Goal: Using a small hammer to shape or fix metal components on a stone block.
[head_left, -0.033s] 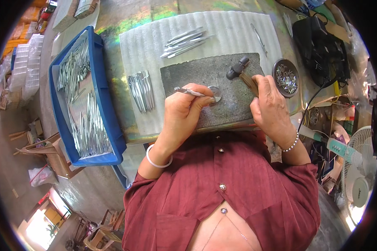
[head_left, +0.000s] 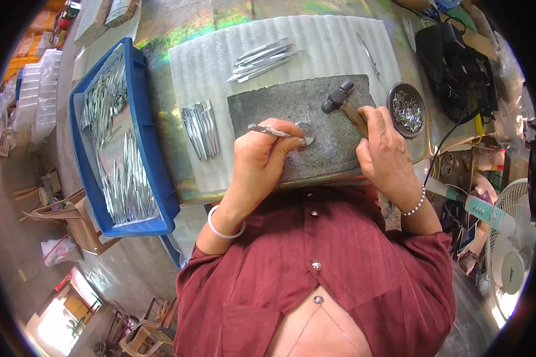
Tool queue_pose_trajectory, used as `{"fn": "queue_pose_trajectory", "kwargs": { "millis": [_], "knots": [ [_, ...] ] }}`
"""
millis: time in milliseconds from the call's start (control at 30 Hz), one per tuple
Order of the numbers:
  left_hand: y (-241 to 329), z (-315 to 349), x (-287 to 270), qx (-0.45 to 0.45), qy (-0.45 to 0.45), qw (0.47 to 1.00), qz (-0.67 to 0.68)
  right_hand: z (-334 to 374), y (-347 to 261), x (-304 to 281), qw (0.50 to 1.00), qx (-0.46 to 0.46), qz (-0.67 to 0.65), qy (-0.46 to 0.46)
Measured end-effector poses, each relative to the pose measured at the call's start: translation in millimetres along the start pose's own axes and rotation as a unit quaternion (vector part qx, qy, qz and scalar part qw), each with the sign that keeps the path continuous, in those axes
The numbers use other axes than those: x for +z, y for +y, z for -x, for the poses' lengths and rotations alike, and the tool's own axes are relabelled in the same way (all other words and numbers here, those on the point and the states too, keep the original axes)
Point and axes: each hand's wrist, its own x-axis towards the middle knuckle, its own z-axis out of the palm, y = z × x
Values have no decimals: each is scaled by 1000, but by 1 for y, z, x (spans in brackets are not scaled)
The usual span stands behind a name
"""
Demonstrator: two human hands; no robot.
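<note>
My left hand [head_left: 262, 157] pinches a slim silver metal tool [head_left: 263, 129], shaped like tweezers. Its far end meets a small round metal piece [head_left: 307, 132] on the dark stone slab [head_left: 253, 104]. My right hand [head_left: 387, 152] is closed around the wooden handle of a hammer [head_left: 338, 98]. The dark hammer head is over the right part of the slab. Beside my right hand stands a dark round bowl [head_left: 421, 102] of small shiny metal bits. Similar slim metal tools lie in a bundle [head_left: 201, 131] left of the slab and a pile [head_left: 265, 60] beyond it.
White foam sheet [head_left: 196, 65] lies under the slab. At the left, a blue tray [head_left: 138, 119] holds many slim metal pieces. A single slim tool [head_left: 368, 53] rests at the far right of the foam. A black bag-like object [head_left: 449, 68], a cable and a fan [head_left: 509, 238] are at the right.
</note>
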Motion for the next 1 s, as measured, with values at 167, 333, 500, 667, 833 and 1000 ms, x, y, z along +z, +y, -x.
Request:
{"fn": "queue_pose_trajectory", "kwargs": {
  "millis": [167, 333, 500, 667, 833, 1000],
  "knots": [
    [0, -1, 0, 6, -2, 1000, -1, 0, 3, 1, 998, 18, -62, -5],
    [3, -2, -1, 11, -12, 1000, -22, 1, 9, 1, 990, -24, -140, 26],
    [1, -4, -1, 8, -19, 1000, -3, 6, 8, -5, 901, 54, -424, -74],
    [3, -4, 5, -39, 43, 995, 75, 5, -3, -15, 804, 77, -582, -96],
    [0, -3, 5, -15, 45, 997, 57, 5, -6, -17, 797, 53, -592, -103],
    [-2, -3, 6, 17, 39, 999, 27, 5, -10, -25, 812, 95, -565, -117]
  ]
}}
